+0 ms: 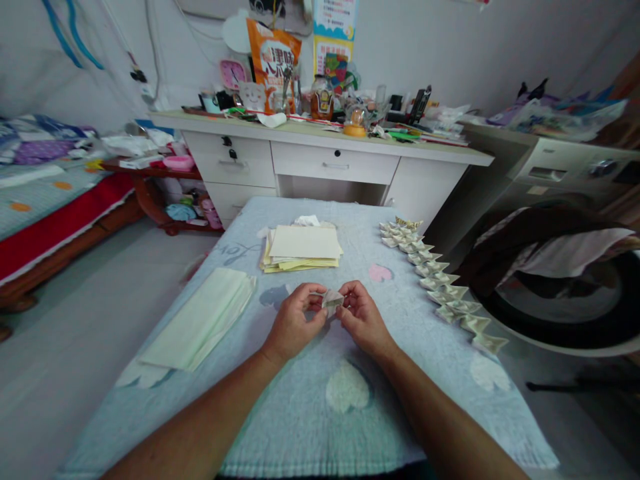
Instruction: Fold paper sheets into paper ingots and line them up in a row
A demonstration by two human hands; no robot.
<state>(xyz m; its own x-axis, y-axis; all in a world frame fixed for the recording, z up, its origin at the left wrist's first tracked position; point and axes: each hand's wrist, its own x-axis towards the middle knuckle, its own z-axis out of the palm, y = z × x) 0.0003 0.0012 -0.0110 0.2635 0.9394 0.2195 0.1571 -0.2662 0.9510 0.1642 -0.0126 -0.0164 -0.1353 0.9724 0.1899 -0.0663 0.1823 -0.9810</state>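
Note:
A small piece of folded paper (pixel 332 301) is held up between both hands, over the middle of the cloth-covered table (pixel 300 407). My left hand (pixel 299 319) pinches its left side between thumb and fingers. On the other side, my right hand (pixel 364 317) grips the right edge the same way. Beyond the hands lies a stack of cream and yellow paper sheets (pixel 305 243). Pale green paper sheets (pixel 200 320) rest to the left. Along the right side runs a row of folded paper boats (pixel 440 280).
A white desk (pixel 335 167) crowded with jars, a clock and a snack bag (pixel 274 63) stands behind the table. To the right is a washing machine (pixel 565 167) with clothes hanging from its door. A bed (pixel 60 213) and a low red-brown shelf (pixel 165 180) are at left.

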